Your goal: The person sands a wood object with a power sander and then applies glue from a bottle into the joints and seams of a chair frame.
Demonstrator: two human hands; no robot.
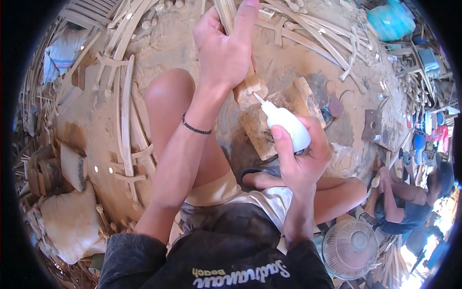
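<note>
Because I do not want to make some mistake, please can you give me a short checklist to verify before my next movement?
1. Wooden piece gripped by the left hand: ok.
2. White bottle gripped by the right hand: ok.
3. Nozzle uncovered and directed at the near end of the wooden piece: ok.
4. Nozzle tip touching the wood: cannot tell; they overlap in this view.
5. Enough content in the white bottle: cannot tell; its wall hides the level.
6. Other person away from your hands: ok, seated off to your right, beyond the fan.
</note>
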